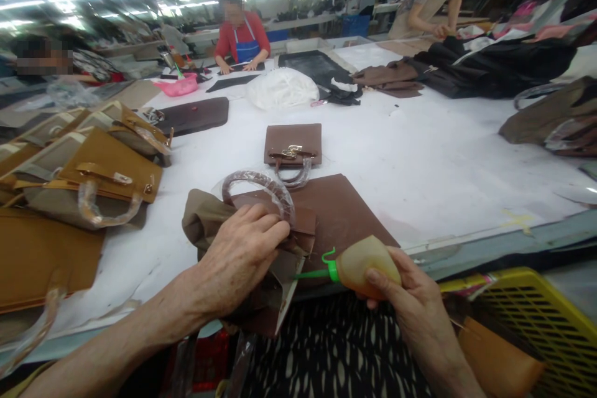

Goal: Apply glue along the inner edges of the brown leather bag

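- Head camera: the left hand [245,258] is closed on a floppy brown bag [265,318], pinching it near the top. The hand hides part of the bag.
- The right hand [415,308] is wrapped around a squeeze bottle [368,266]. Its long green tip [313,274] points left, at the bag's open edge, just beside the left hand. I cannot tell if the tip touches.
- A round handle [259,178] in clear wrap sticks up just past the left fingers. It is in the way there.
- A flat brown sheet [347,214] lies past the bottle, on the white table [443,161]. The floppy bag covers some of it.
- A small brown bag [295,138] lies farther out from the left hand, with its handles toward the hand.
- Lots of tan bags [109,161] crowd the table left of the left hand.
- A yellow basket [536,305] is right of the right hand, with a tan thing [499,354] in it.
- Far past both hands are a puffy white bundle [282,88], a pink bowl [180,84] and a big black heap [506,68].
- A person in a red top [240,40] works across the table, well apart from both hands.
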Motion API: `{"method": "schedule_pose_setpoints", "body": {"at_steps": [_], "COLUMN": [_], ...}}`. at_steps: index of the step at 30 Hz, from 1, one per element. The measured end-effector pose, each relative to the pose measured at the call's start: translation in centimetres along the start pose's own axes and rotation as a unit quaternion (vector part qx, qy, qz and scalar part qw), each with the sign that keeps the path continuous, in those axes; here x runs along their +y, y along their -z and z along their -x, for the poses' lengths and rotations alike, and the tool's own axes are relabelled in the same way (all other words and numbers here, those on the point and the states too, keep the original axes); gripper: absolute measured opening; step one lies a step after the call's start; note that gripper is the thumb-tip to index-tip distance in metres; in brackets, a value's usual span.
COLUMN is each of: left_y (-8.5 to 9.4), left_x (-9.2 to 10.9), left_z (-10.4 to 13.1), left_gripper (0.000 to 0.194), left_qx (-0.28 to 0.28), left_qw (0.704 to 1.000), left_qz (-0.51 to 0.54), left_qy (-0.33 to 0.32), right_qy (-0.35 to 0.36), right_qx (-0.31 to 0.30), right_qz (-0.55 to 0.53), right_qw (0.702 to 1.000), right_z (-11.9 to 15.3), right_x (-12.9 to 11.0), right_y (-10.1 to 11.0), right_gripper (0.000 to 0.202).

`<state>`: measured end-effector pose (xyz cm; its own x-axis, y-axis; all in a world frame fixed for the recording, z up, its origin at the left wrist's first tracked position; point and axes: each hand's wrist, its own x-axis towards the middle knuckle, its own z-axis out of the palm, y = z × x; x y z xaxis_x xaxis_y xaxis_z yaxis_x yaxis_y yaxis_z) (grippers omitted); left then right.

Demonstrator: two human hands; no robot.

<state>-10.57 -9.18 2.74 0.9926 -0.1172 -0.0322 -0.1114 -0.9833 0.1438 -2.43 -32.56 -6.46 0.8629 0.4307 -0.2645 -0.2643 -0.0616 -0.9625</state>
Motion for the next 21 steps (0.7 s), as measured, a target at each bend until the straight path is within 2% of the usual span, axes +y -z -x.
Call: {"method": "schedule_pose_setpoints", "body": {"at_steps": [5, 8, 12, 16, 21], "left_y": [0.0, 0.1, 0.0, -0.1, -0.2], "left_x": [0.0, 0.1, 0.0, 0.0, 0.0], "left_z": [0.1, 0.1, 0.0, 0.0, 0.0], "left_gripper": [0.016, 0.016, 0.015, 0.015, 0.014], "left_qx": [0.006, 0.004, 0.009, 0.014, 0.014], "left_qw": [1.0, 1.0, 1.0, 1.0, 1.0], "left_qz": [0.001, -0.002, -0.006, -0.013, -0.018], "left_qy": [0.0, 0.0, -0.006, -0.011, -0.016], "right_qy": [0.027, 0.026, 0.013, -0.027, -0.065], "right_qx": [0.048, 0.052, 0.009, -0.046, -0.06], "right_qz": [-0.001, 0.0, 0.006, -0.051, -0.117], "right_qw": [0.998, 0.998, 1.0, 0.997, 0.989], "right_z": [-1.5, -1.4, -0.3, 1.1, 2.6], "right_x": [0.2, 0.1, 0.0, 0.8, 1.9], "right_y": [-0.1, -0.2, 0.0, 0.3, -0.1], "right_gripper": [0.039, 0.039, 0.036, 0.034, 0.033]}}
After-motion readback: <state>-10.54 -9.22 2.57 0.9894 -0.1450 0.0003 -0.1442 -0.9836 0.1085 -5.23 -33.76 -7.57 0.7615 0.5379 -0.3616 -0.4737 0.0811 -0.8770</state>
